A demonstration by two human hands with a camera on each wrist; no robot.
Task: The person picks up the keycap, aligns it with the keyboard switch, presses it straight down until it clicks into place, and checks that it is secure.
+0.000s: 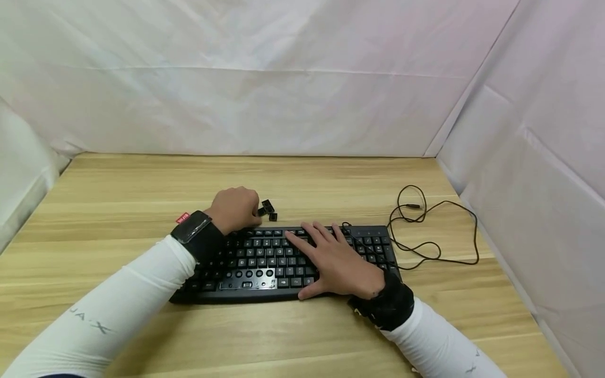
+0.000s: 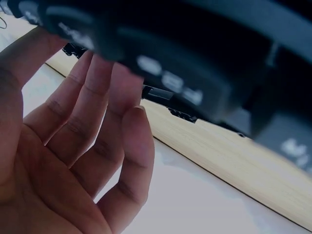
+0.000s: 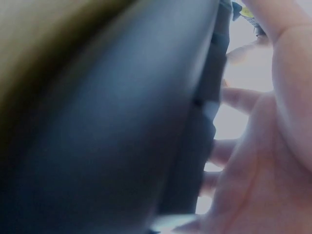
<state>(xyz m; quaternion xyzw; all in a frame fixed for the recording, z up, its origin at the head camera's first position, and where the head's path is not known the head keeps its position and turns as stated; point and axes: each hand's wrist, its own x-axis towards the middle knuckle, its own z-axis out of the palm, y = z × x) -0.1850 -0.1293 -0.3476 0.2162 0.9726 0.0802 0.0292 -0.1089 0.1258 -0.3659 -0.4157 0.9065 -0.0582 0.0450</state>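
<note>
A black keyboard [image 1: 236, 297] lies on the table, its keys facing up. Just behind its back edge sits a small group of loose black keycaps [image 1: 267, 206]. My left hand [image 1: 235, 208] reaches over the keyboard's back left part, its fingers bent beside those keycaps. In the left wrist view its fingertips [image 2: 136, 117] and thumb come close together behind the function keys [image 2: 170, 80], and the keyboard hides whether they pinch anything. My right hand [image 1: 340, 265] rests spread with straight fingers across the keyboard's right half, thumb at the front edge.
The thin black cable [image 1: 476, 247] lies loosely coiled right of the keyboard, with its plug [image 1: 413, 206] inside a loop. White cloth [image 1: 264, 115] stands behind the wooden table [image 1: 331, 189] and along its sides.
</note>
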